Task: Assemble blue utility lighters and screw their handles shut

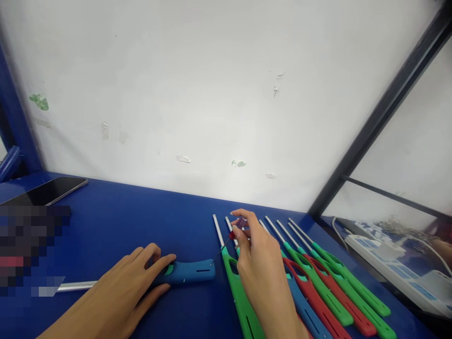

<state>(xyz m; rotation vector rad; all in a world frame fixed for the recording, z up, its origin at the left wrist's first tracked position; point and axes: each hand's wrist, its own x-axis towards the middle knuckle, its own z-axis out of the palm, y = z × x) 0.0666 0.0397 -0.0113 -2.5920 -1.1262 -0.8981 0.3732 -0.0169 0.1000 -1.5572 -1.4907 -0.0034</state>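
A blue long-necked lighter (190,271) lies flat on the blue tabletop, its metal tube pointing left. My left hand (141,278) wraps over its trigger end, thumb on the near side and fingers on the far side. In my right hand (252,254) a small screwdriver (232,234) with a red and clear handle is pinched between thumb and fingers. Its thin shaft slants down to the left, and the tip meets the butt end of the blue lighter. Beneath my right wrist, part of the row of lighters is hidden.
Several green, red and blue lighters (325,292) lie side by side at the right. A phone (49,190) rests at the far left, beside a blurred-out patch. White power strips (399,268) sit beyond the dark frame post (374,117). A white wall (197,94) rises behind the table (141,207).
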